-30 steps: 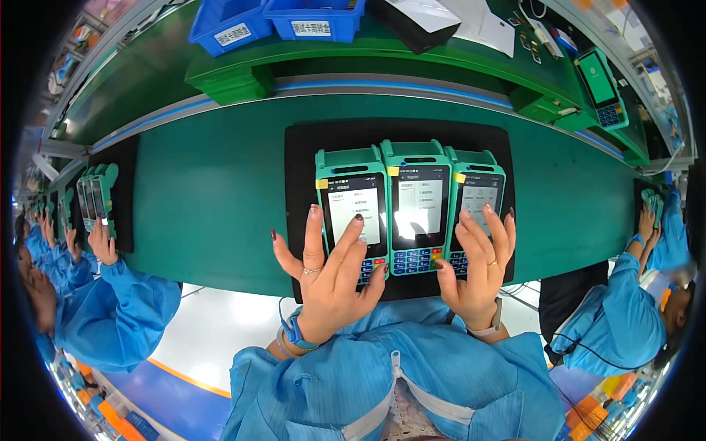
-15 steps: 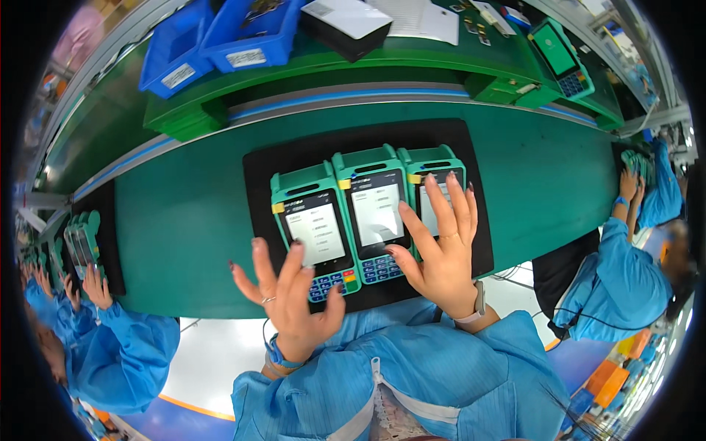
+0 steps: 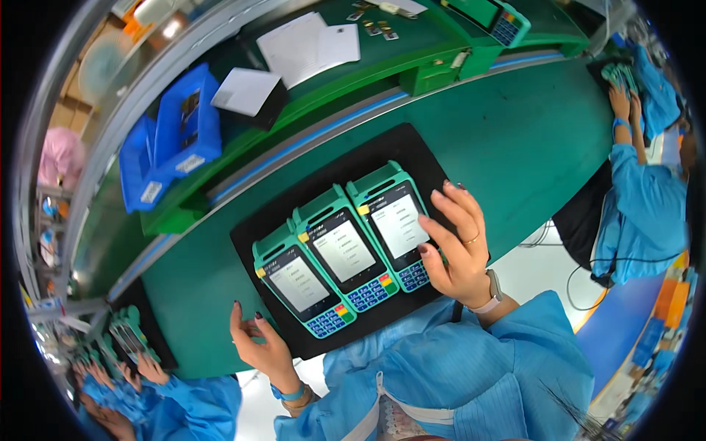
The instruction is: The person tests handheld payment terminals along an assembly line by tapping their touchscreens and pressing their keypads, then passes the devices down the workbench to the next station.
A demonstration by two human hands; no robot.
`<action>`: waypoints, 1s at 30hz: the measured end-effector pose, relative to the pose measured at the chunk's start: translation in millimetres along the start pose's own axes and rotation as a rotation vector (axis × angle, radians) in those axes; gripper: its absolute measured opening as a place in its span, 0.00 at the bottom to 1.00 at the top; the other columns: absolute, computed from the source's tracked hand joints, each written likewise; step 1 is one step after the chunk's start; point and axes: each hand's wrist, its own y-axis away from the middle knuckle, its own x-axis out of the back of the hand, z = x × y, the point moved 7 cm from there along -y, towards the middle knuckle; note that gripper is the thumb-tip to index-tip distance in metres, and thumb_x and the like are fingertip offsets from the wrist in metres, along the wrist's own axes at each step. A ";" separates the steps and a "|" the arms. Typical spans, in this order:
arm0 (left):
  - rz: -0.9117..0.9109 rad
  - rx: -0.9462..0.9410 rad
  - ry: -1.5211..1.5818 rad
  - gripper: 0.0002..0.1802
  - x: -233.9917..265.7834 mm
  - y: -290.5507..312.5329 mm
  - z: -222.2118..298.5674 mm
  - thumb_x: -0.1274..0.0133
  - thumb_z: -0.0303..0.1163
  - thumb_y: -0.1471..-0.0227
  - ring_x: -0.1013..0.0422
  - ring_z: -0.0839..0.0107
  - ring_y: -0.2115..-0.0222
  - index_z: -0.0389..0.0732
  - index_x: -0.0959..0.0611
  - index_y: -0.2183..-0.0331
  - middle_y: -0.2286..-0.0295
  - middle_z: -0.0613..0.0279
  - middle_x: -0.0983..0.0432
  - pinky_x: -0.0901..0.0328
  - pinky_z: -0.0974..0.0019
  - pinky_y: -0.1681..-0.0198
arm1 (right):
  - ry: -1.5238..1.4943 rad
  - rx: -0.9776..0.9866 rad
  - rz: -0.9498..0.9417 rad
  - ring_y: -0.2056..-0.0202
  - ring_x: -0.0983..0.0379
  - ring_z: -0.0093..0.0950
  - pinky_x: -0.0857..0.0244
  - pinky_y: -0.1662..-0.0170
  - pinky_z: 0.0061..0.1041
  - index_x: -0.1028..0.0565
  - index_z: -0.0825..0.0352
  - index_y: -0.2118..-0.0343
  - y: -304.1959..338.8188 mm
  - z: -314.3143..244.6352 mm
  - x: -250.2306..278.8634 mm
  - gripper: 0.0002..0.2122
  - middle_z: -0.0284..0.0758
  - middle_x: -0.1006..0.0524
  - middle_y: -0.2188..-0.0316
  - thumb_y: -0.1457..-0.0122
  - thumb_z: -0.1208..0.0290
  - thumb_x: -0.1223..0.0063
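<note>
In the head view, two blue bins (image 3: 209, 148) stand on the raised green shelf (image 3: 346, 81); one holds dark items (image 3: 190, 117), too small to identify. Beside them sit a white-topped black box (image 3: 248, 94) and papers (image 3: 293, 48). Three green card terminals (image 3: 343, 246) lie side by side on a black mat (image 3: 401, 141) on the tabletop (image 3: 515, 151). The right hand (image 3: 460, 264), spread and gripping nothing, partly covers the rightmost; the left hand (image 3: 268, 354), loosely curled, empty, is near the leftmost.

The left hand (image 3: 268, 354) curls loosely; the right hand (image 3: 463, 268) spreads.
</note>
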 end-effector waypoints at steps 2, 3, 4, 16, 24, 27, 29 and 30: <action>-0.075 0.029 -0.008 0.22 -7.1 -3.4 -5.6 0.48 0.20 0.50 0.40 0.75 0.83 0.37 0.24 0.51 0.69 0.56 0.21 0.42 0.70 0.78 | -0.063 0.020 0.034 0.49 0.32 0.48 0.37 0.47 0.48 0.23 0.73 0.63 -1.3 -3.2 3.3 0.13 0.47 0.26 0.54 0.52 0.74 0.43; -0.163 0.009 -0.033 0.22 -15.1 -2.6 -2.7 0.48 0.20 0.51 0.37 0.74 0.81 0.37 0.24 0.51 0.65 0.54 0.21 0.41 0.69 0.77 | -0.100 0.031 0.047 0.50 0.31 0.48 0.36 0.48 0.48 0.23 0.73 0.64 -0.1 -2.4 4.5 0.12 0.47 0.26 0.54 0.51 0.73 0.44; -0.247 -0.010 -0.064 0.23 -20.2 0.7 -0.2 0.47 0.20 0.52 0.35 0.72 0.79 0.36 0.24 0.51 0.62 0.53 0.21 0.39 0.69 0.75 | -0.152 0.037 0.083 0.52 0.29 0.46 0.35 0.49 0.48 0.22 0.73 0.65 2.8 -1.6 5.8 0.11 0.46 0.25 0.57 0.50 0.73 0.44; -0.836 -0.243 0.412 0.30 -95.3 2.0 105.2 0.48 0.13 0.59 0.36 0.75 0.71 0.37 0.29 0.50 0.41 0.43 0.41 0.35 0.72 0.66 | -0.653 0.210 0.229 0.69 0.23 0.36 0.26 0.64 0.36 0.23 0.77 0.66 17.6 -6.9 36.4 0.12 0.41 0.22 0.71 0.46 0.70 0.43; -1.357 -0.406 0.766 0.30 -210.8 13.3 240.7 0.52 0.13 0.52 0.30 0.73 0.64 0.37 0.32 0.46 0.49 0.48 0.36 0.32 0.69 0.55 | -0.595 0.131 0.282 0.74 0.28 0.32 0.27 0.64 0.33 0.22 0.76 0.65 31.7 -6.8 55.2 0.13 0.37 0.27 0.76 0.52 0.75 0.38; -1.462 -0.413 0.947 0.31 -233.1 31.3 289.0 0.54 0.12 0.50 0.30 0.71 0.58 0.37 0.34 0.44 0.52 0.51 0.34 0.33 0.69 0.52 | -0.538 0.140 0.293 0.74 0.29 0.32 0.27 0.64 0.32 0.22 0.76 0.65 33.7 -12.4 65.3 0.12 0.38 0.28 0.76 0.52 0.76 0.38; -1.507 -0.364 0.971 0.30 -254.8 41.8 306.7 0.54 0.13 0.49 0.30 0.71 0.57 0.38 0.35 0.44 0.50 0.51 0.36 0.34 0.68 0.51 | -0.499 0.156 0.302 0.74 0.29 0.32 0.27 0.64 0.32 0.23 0.76 0.65 36.1 -18.5 67.1 0.12 0.38 0.28 0.76 0.52 0.76 0.39; -1.581 -0.351 0.937 0.29 -264.4 43.3 312.9 0.54 0.14 0.48 0.30 0.71 0.55 0.38 0.35 0.44 0.44 0.49 0.42 0.34 0.69 0.50 | -0.485 0.157 0.297 0.74 0.29 0.32 0.27 0.65 0.33 0.23 0.76 0.66 36.1 -21.4 68.8 0.11 0.38 0.28 0.76 0.52 0.76 0.39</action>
